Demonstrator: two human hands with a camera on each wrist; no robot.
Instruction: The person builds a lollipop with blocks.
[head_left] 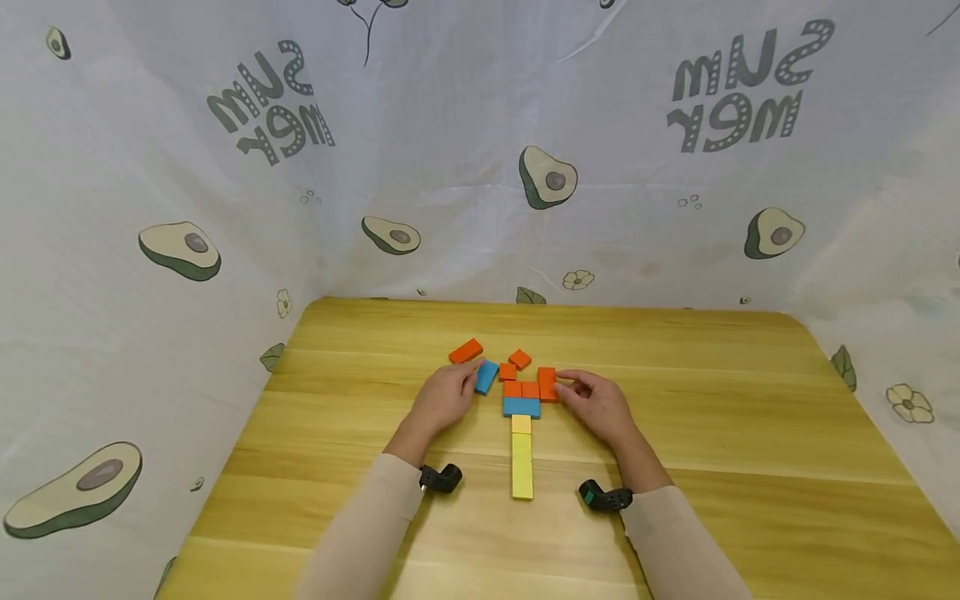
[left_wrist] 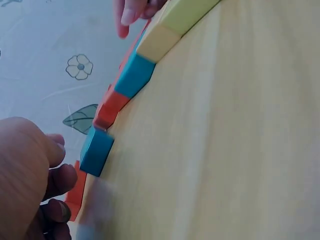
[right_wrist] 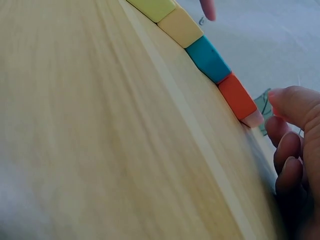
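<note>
My left hand is at the left side of a tilted blue block. Its index fingertip reaches the block's far end in the head view; the left wrist view shows a gap between the visible fingers and the blue block. My right hand is beside an upright orange rectangular block, fingertips at its right edge. That block adjoins two small orange squares above a flat blue block. Below follow a pale yellow square and a long yellow-green block.
An orange rectangular block lies beyond the left hand. Two orange squares, one straight and one turned, lie above the arrangement. A printed curtain stands behind the wooden table.
</note>
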